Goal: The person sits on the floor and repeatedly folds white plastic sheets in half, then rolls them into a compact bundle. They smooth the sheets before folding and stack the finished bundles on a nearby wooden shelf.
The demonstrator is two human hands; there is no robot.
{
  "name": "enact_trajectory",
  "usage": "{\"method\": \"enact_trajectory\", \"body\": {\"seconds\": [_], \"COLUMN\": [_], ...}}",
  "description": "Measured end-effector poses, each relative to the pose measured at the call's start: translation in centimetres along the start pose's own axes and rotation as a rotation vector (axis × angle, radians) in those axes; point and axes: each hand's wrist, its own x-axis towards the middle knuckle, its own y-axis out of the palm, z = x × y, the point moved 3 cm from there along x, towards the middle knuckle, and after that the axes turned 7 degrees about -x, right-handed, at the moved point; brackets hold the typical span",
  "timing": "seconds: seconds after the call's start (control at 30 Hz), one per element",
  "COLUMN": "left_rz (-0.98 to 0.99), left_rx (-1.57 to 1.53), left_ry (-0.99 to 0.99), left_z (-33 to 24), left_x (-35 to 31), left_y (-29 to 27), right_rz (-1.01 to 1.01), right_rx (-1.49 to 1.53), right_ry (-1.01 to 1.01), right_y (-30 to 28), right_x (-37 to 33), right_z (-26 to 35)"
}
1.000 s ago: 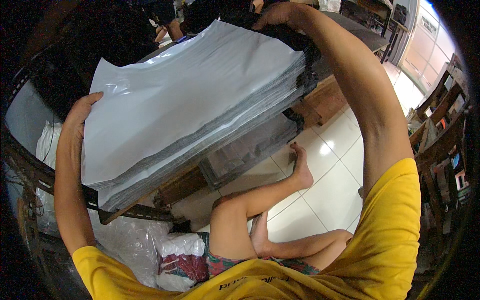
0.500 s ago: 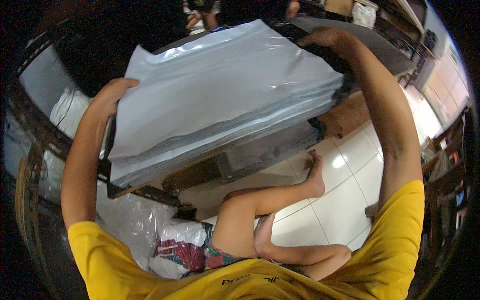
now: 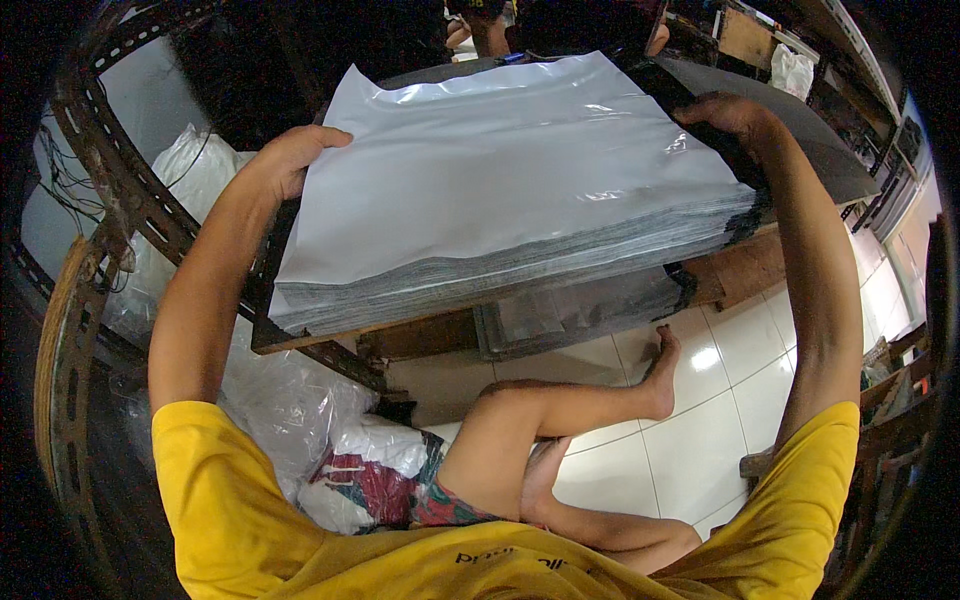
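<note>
A thick stack of glossy white plastic sheets (image 3: 500, 170), with greyish layered edges, lies on a dark table (image 3: 275, 338). My left hand (image 3: 300, 158) grips the stack's left side, its thumb over the top sheet and the other fingers mostly hidden by the edge. At the far right corner, in shadow, my right hand (image 3: 728, 115) is bent around the stack's side. Its fingertips are hard to make out. The top sheet bulges and curls up slightly along the far edge.
Slotted metal posts (image 3: 150, 205) rise at the left, near white plastic bags (image 3: 190, 165). Clear plastic wrapping (image 3: 290, 400) lies below the table's left end. My bare legs (image 3: 560, 405) are folded on white floor tiles (image 3: 620, 470). People partly show beyond the table.
The whole view has shifted, so the stack appears farther right and more level. Its near edge looks more even, though the earlier frame is blurred. Both hands stay at its sides.
</note>
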Motion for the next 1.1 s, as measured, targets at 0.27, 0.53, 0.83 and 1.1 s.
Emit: {"method": "enact_trajectory", "body": {"seconds": [0.27, 0.53, 0.83, 1.1], "left_rz": [-0.007, -0.043, -0.027, -0.011], "left_rx": [0.026, 0.073, 0.061, 0.095], "left_ry": [-0.01, 0.038, 0.046, 0.031], "left_z": [0.8, 1.7, 1.9, 0.8], "left_x": [-0.4, -0.4, 0.6, -0.8], "left_y": [0.3, 0.4, -0.2, 0.8], "right_rz": [-0.016, -0.029, -0.16, 0.177], "right_rx": [0.007, 0.191, -0.594, -0.841], "right_ry": [-0.02, -0.16, -0.663, -0.672], "right_y": [0.2, 1.6, 0.1, 6.5], "right_x": [-0.5, -2.1, -6.6, -8.6], "right_z": [-0.2, 0.1, 8.2, 11.3]}}
